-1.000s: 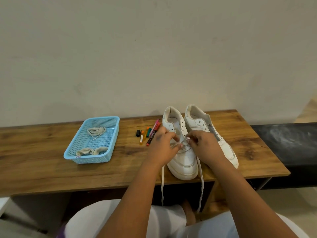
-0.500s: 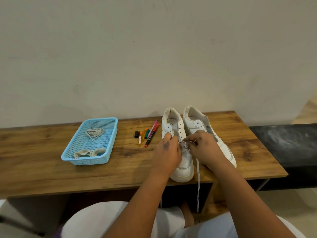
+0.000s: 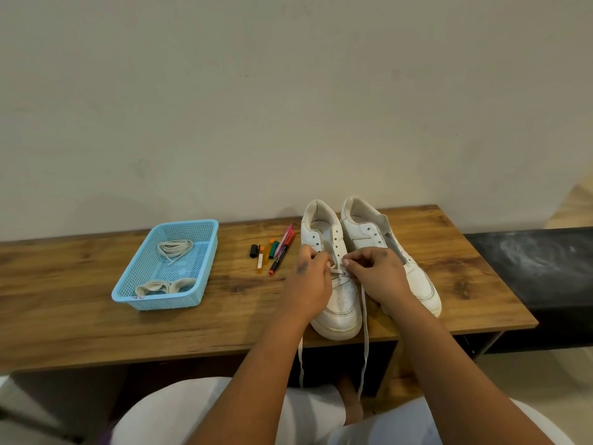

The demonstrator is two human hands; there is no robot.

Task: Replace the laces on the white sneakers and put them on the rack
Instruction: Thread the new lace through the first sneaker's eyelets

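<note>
left hand: my fingers curled on the lace at the low eyelets of the left sneaker, pinching it so the strand doesn't slip back out.
right hand: fingertips pinch the same lace from the other side, just beside my left; both hands close together over the tongue, nearly touching.
sneakers: both on the wooden table, toes toward me so the eyelets face up. The right sneaker has bare eyelets, not laced yet.
lace tails: two loose ends hang off the front table edge toward my lap; my guess is only the bottom row is threaded.
basket: blue, left of the shoes, holds other laces; kept within reach.
markers: between basket and shoes, untouched.
rack: not in view.
change: half a second back my hands were in the same spot; the left-side tail now shows hanging below the edge, otherwise no real shift.
</note>
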